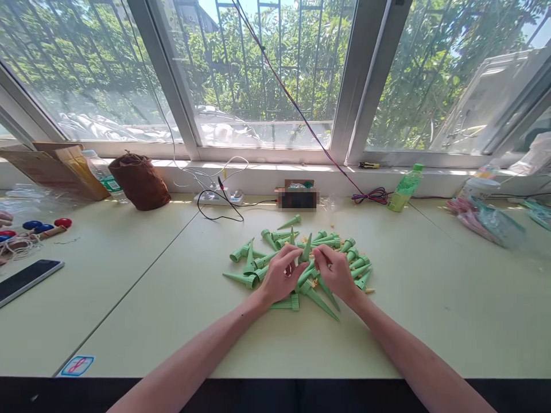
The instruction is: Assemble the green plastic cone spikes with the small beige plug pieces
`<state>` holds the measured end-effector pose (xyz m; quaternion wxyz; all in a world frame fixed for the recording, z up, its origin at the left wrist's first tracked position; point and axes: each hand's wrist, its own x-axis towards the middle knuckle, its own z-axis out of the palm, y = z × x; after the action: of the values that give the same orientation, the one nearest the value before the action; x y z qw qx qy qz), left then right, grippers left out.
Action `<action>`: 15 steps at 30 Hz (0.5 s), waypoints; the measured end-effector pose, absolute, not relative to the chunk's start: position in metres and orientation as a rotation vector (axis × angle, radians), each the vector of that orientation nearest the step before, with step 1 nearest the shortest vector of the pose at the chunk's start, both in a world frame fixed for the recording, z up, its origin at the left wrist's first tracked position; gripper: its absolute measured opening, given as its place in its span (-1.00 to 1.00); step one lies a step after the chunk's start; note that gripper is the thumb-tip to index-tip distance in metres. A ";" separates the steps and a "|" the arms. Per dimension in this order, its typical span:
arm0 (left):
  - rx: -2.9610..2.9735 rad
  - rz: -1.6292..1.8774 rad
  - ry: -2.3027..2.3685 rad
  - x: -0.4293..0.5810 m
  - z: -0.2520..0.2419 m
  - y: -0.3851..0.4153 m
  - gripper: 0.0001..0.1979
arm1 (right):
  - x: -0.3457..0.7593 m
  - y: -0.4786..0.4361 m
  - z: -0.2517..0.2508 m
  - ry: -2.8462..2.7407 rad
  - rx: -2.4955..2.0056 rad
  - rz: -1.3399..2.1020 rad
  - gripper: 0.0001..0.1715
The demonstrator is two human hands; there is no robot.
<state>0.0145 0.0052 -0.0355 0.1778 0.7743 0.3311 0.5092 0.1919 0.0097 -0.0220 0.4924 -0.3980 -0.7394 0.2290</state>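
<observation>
A green plastic watering spike [306, 249] points upward in my left hand [280, 274], gripped between thumb and fingers near its wide end. Close beside it on the right, my right hand [336, 274] is closed in a pinch; whatever its fingertips hold is too small or hidden to make out. Around and beneath both hands lies a loose pile of similar green spikes [321, 301], each with a ribbed cap-like end and a tapered point. Small tan pieces [369, 291] show among them at the pile's right edge.
Along the windowsill stand a brown bag [140, 180], a power strip [215, 197], a small dark-screened device [298, 198] and a green bottle [406, 188]. A phone [30, 281] and corded red and blue balls [45, 228] lie left, near another person's fingers [5, 218]. Plastic bags [495, 223] sit right.
</observation>
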 end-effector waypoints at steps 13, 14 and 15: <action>2.137 1.434 1.128 0.019 -0.035 0.006 -0.79 | 0.189 0.008 -0.024 -1.702 -1.025 0.498 -0.63; 2.118 1.454 1.151 0.019 -0.034 0.005 -0.81 | 0.190 0.008 -0.024 -1.682 -1.024 0.494 -0.63; 2.106 1.467 1.178 0.019 -0.032 0.005 -0.83 | 0.190 0.008 -0.024 -1.666 -1.022 0.492 -0.63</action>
<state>0.0191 0.0050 -0.0322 0.1582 0.7363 0.4120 0.5129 0.1901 0.0075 -0.0235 0.5338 -0.4288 -0.6991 0.2062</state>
